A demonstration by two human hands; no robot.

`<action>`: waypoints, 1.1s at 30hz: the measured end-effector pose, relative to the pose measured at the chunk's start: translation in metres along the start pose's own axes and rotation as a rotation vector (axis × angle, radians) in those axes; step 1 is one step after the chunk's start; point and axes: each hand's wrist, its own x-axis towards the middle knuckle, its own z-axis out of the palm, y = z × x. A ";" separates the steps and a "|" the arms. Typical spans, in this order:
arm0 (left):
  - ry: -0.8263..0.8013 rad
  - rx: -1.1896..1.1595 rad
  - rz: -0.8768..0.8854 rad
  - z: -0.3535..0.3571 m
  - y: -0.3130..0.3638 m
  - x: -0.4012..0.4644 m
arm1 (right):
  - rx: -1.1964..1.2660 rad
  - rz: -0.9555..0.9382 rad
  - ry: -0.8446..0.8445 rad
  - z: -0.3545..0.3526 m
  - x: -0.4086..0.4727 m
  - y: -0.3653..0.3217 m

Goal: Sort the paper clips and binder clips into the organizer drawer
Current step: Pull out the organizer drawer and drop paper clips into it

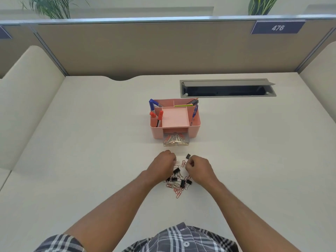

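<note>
A pink desk organizer [195, 124] stands mid-desk, its clear drawer [176, 141] pulled out toward me and holding several paper clips. Nearer me lies a loose pile of red and silver paper clips [177, 189] mixed with black binder clips [183, 183]. My left hand [161, 167] rests curled over the pile's left side; what its fingers hold is hidden. My right hand [198, 169] is closed at the pile's right side, fingertips pinching a black binder clip [188, 156] raised just above the desk.
Blue and red markers [152, 108] and pens stand in the organizer's compartments. An open cable hatch [227, 89] is set in the desk behind it to the right. A partition wall [163, 48] closes the back of the desk.
</note>
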 end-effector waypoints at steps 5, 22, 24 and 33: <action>0.154 -0.112 -0.015 -0.011 0.005 -0.007 | 0.244 -0.038 0.054 -0.017 0.004 -0.009; 0.557 -0.253 0.059 -0.052 0.015 0.002 | 0.116 -0.390 0.276 -0.049 0.022 -0.049; 0.470 -0.223 0.095 -0.039 0.011 -0.009 | 0.060 -0.361 0.229 -0.041 0.016 -0.031; -0.011 0.069 -0.041 0.000 0.003 -0.006 | -0.355 -0.340 0.002 0.010 0.008 0.011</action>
